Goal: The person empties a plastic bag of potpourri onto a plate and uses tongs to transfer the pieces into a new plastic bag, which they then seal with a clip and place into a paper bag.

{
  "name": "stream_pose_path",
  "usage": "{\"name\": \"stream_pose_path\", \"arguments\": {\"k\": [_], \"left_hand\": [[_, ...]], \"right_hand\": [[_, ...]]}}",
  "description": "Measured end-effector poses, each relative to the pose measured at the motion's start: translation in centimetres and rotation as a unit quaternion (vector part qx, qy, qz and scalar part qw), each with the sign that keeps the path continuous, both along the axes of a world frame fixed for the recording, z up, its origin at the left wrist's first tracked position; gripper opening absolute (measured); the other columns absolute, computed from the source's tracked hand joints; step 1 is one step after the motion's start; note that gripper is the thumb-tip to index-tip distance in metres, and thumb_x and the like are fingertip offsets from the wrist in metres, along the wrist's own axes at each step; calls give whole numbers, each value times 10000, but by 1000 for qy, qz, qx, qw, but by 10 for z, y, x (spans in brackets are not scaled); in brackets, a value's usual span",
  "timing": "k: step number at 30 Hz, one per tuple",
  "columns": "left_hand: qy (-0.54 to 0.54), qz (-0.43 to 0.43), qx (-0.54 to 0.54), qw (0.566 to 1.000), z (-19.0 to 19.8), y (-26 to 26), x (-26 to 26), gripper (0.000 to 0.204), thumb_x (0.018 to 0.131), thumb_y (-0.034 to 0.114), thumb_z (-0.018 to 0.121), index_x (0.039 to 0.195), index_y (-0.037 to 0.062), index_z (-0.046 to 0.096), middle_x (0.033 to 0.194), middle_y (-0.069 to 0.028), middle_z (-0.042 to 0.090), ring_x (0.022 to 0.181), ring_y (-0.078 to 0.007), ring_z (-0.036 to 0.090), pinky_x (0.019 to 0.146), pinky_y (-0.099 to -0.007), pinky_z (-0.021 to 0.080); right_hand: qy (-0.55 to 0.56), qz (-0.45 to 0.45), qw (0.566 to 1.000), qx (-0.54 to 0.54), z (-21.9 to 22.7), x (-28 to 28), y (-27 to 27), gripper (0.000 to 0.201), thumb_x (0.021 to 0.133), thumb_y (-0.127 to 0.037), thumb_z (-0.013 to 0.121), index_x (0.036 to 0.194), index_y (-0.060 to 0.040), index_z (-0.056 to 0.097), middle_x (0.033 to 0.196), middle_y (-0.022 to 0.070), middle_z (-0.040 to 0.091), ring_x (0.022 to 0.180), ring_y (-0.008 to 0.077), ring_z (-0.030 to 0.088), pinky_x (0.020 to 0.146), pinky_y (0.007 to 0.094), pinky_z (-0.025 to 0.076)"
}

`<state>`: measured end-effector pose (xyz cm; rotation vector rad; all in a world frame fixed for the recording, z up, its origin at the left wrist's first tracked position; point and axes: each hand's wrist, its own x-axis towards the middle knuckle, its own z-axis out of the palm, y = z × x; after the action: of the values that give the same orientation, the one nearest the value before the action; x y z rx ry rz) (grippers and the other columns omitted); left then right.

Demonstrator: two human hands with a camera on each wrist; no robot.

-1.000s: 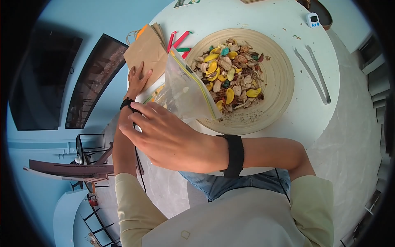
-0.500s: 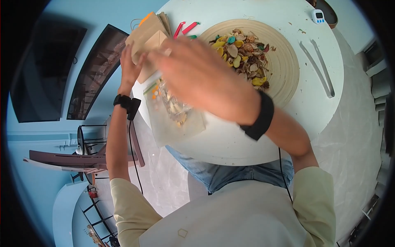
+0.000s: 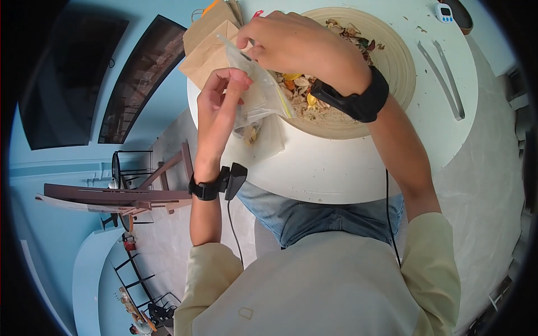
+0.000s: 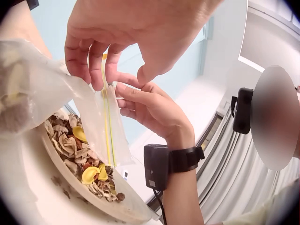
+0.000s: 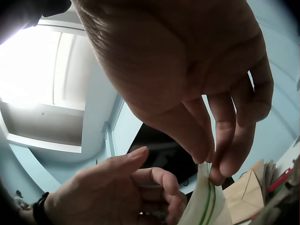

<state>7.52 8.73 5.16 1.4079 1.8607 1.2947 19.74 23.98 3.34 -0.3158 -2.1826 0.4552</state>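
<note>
A clear zip bag [image 3: 269, 103] stands tilted beside the round wooden tray [image 3: 392, 103], its yellow-green seal strip facing the tray. My right hand [image 3: 305, 47] pinches the bag's upper edge between thumb and fingers, as the right wrist view shows. My left hand [image 3: 221, 103] is close at the bag's near side, fingers loosely bent, thumb apart from them in the left wrist view. Dried petals and slices [image 4: 70, 145], some yellow, fill much of the tray; in the head view my right arm covers part of them. Another clear bag [image 3: 273, 137] lies flat on the table below.
Brown paper bags [image 3: 210, 53] stand at the table's far left, with a red wrapped stick [image 3: 258, 13] beside them. Metal tongs [image 3: 448, 84] lie right of the tray. A small white timer [image 3: 444, 13] is at the far right edge.
My left hand has come off the paper bags toward me and the zip bag. My right hand has swung up and away from my left wrist to the zip bag's top edge.
</note>
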Motion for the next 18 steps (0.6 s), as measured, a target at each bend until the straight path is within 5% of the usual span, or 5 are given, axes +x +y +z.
{"name": "stream_pose_path", "arguments": {"k": [4,18], "left_hand": [[-25,17,-3,1000,-6,0,-9,246,954,300,611,1022,63,610,964,-14,650,878,-82,566,739,-235,412],[-153,6,71,986,-8,-18,-27,169,980,234,573,999,69,604,939,-9,639,849,-84,551,749,-251,415]], "right_hand": [[-149,79,981,-95,24,-2,-4,334,775,-128,653,1106,-83,643,954,141,697,911,310,671,779,411,523],[-68,205,958,-188,18,-20,-22,554,830,-260,700,1313,-51,531,1020,107,693,891,213,674,770,320,508]]}}
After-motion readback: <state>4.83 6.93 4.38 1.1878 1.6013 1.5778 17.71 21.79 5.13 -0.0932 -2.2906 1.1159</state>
